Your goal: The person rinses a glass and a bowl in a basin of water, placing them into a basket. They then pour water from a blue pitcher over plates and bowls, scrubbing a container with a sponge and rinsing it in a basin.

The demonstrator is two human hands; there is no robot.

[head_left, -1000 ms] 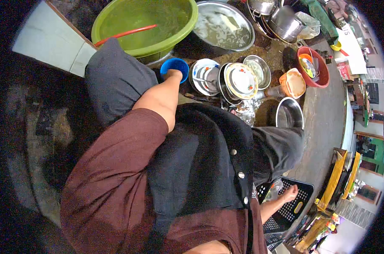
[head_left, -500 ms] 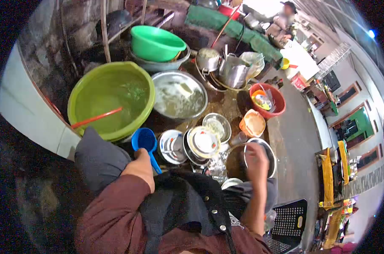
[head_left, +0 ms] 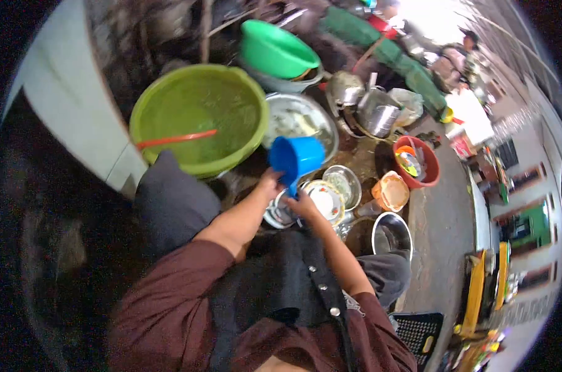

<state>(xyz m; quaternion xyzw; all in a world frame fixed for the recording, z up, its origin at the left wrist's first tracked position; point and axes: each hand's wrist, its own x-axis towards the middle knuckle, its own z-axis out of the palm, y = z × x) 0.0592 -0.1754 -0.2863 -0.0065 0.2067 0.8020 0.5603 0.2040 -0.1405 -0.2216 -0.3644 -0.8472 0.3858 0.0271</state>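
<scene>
A blue water dipper [head_left: 304, 155] is tilted on its side above the stacked dishes. Around the lower end of its handle, my right hand [head_left: 302, 204] is closed. My left hand [head_left: 271, 184] grips the dipper near its rim, on the left. Just below lies a stack of plates [head_left: 324, 197], partly covered by my right hand and arm. Beside the stack stands a metal bowl [head_left: 343, 184] with cloudy water. Behind the dipper is a wide metal basin [head_left: 293, 118] of soapy water with a pale block in it.
A large olive-green tub [head_left: 200, 164] of water holds a red-handled tool [head_left: 181, 137]. Pots [head_left: 380, 111] and a red basket [head_left: 426, 170] stand on the wet floor. A metal basin [head_left: 392, 235] sits near my right knee. A person [head_left: 470, 59] is in the background.
The dipper has risen from beside the olive tub and moved right, tipping over the dishes. My right hand has left the metal basin on the right and joined my left at the dipper.
</scene>
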